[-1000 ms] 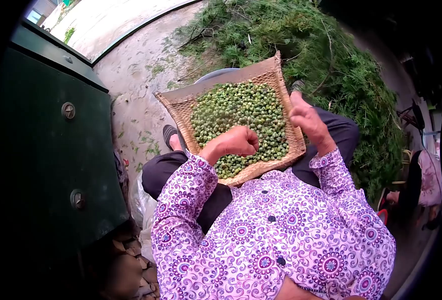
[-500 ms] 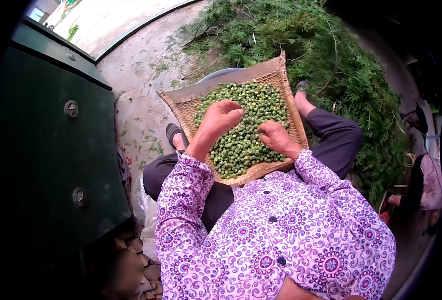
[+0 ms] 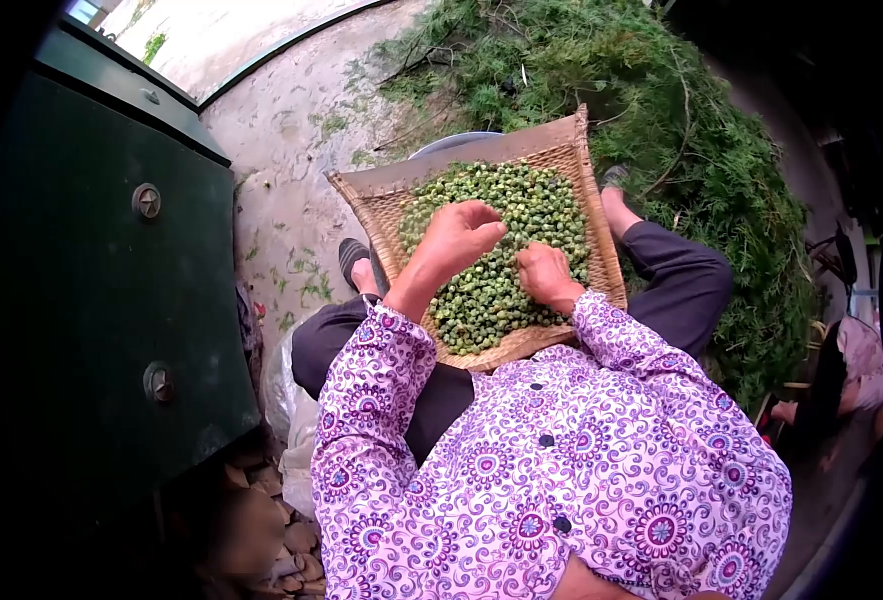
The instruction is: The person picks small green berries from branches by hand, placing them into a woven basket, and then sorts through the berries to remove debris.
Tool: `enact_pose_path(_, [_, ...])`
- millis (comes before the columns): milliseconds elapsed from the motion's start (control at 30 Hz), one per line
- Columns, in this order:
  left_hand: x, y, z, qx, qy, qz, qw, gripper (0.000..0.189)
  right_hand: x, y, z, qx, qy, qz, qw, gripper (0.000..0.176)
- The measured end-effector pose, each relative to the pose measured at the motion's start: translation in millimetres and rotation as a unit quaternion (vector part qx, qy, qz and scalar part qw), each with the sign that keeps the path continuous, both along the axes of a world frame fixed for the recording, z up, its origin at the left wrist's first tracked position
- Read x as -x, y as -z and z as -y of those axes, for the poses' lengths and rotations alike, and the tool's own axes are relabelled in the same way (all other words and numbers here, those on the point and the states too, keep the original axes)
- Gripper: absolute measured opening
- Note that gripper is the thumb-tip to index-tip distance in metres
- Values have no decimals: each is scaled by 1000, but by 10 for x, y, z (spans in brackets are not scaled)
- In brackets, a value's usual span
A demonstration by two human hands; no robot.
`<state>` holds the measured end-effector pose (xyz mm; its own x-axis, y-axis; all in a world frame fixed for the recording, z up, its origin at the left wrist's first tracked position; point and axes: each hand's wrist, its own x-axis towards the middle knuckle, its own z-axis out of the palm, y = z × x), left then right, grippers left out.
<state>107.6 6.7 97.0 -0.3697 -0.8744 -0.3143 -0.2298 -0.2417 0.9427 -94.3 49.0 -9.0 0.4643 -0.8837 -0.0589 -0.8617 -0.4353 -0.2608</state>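
Note:
A woven basket tray (image 3: 362, 207) rests on my lap, covered with many small round green fruits (image 3: 492, 300). Over the middle of the fruits is my left hand (image 3: 459, 240), its fingers curled and the thumb against them. Close to its right, my right hand (image 3: 547, 273) is low over the fruits with its fingertips pinched together. Whatever either hand holds is too small or hidden to name.
Cut green branches (image 3: 732, 200) lie on the floor ahead and to the right. A dark green cabinet (image 3: 112, 280) stands at the left, near a plastic bag (image 3: 297, 430). Another person (image 3: 857, 365) is at the far right. A basin rim (image 3: 457, 140) shows behind the tray.
The view has shifted slightly, so the tray sits a little farther right. My right hand has moved slightly left relative to the tray, closer to my left hand.

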Motion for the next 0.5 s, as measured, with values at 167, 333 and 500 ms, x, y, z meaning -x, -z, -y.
enact_pose_path(167, [-2, 44, -40, 25, 26, 62, 997, 31, 428, -63, -35, -272, 197, 355, 872, 11])
enact_pose_path(333, [152, 163, -174, 13, 94, 51, 994, 40, 330, -590, -99, -458, 275, 532, 657, 9])
enact_pose_path(500, [223, 246, -230, -83, 100, -36, 991, 20, 49, -684, -60, -392, 171, 559, 710, 11])
